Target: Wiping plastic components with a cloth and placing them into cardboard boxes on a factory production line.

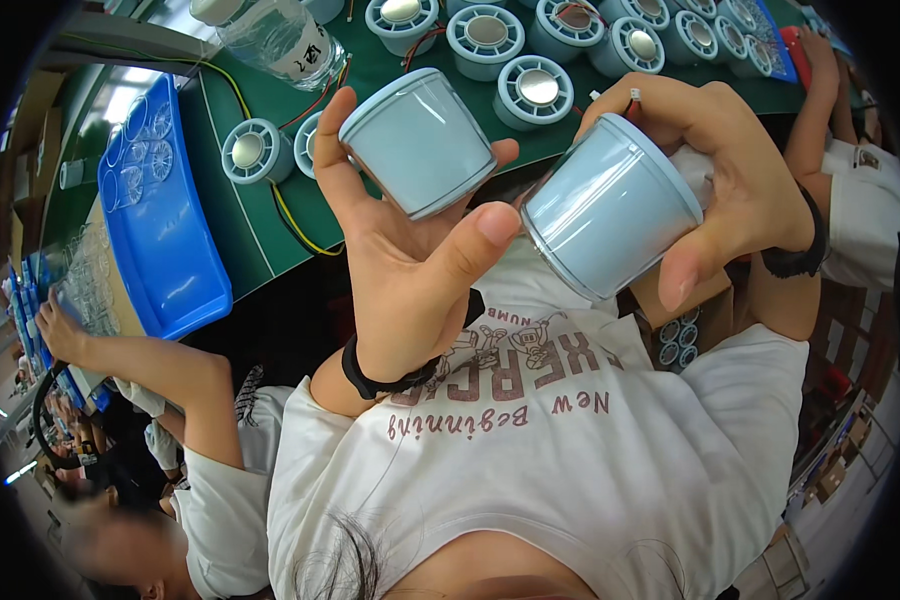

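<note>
My left hand (pixel 395 260) is closed around a light-blue cup-shaped housing (pixel 417 145) with a shiny clear outer wall, held tilted in front of my chest. A second, matching housing (pixel 610 215) is gripped by my right hand (pixel 735 150), its fingers over the far side and its thumb near the lower edge. The two housings lean side by side with a small gap between them. My left thumb tip is close to the right housing's edge; whether it touches cannot be told.
Several light-blue round units (pixel 486 40) with silver discs and wires stand on the green table (pixel 240 225). A clear bottle (pixel 285 45) is at the far left. A blue tray (pixel 160 250) holds clear round parts. Co-workers' arms (pixel 160 370) show at both sides.
</note>
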The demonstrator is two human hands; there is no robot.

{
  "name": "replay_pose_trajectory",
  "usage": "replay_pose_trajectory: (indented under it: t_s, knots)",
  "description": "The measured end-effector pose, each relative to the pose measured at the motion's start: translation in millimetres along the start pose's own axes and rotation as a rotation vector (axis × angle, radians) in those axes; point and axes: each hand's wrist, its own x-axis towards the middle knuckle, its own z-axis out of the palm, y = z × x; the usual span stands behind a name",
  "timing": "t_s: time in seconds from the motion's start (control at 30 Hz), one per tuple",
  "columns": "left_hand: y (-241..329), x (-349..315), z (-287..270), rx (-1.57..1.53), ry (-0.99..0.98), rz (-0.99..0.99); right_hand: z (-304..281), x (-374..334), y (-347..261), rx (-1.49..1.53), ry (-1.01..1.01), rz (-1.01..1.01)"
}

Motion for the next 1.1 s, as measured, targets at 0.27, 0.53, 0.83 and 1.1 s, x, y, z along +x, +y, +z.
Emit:
replay_pose_trajectory:
  t_s: [0.27, 0.53, 0.83, 1.1]
  knots:
    - [-10, 11, 0, 0.045, -0.294, -0.014, 28, -97, -8, 0.215, 0.353, 0.370]
    - [-40, 22, 18, -0.034, -0.709, -0.200, 161, -274, -2, 0.024, 0.884, 1.085]
    - [-65, 4, 62, 0.162, -0.622, -0.318, 348, -397, 171, -0.097, 0.674, 1.627]
    - [-64, 12, 44, 0.426, -0.743, 0.074, 304, -412, 390, -0.228, 0.774, 1.259]
